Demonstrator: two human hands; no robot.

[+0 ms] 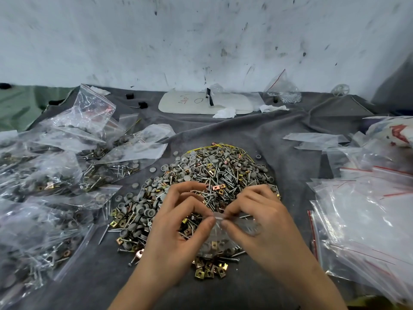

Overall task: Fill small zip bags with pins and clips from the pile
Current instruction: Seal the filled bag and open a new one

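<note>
**Fig.** Two-handed pinch on a small zip bag, head view. L hand and R hand meet at the bag's mouth strip. L thumb + forefinger pinch the strip from one side. R thumb + forefinger pinch it just beside them, so the two hands' fingertips nearly touch. The other fingers of both hands curl loosely above the pinch.

The bag hangs below the grip, toward the wearer. Its clear body shows grey caps and brass-coloured clips inside, and its lower part lies over the near edge of the pile. Whether the strip is sealed or open cannot be told.

The pile lies directly under and beyond the grip: grey round caps, long silver pins, square gold and copper clips, w/ a yellow wire looping over its far rim.

- **Well to the L of the grip:** filled bags, heaped and overlapping, same parts inside.
- **Well to the R of the grip:** empty bags, a loose stack w/ red zip lines.
- **Under everything:** a grey cloth.
- **Far beyond the grip, by the wall:** a white board w/ red and black marks, crumpled tissue at its near edge, small black blocks to its L, and a clear bag of metal bits to its R.
</note>
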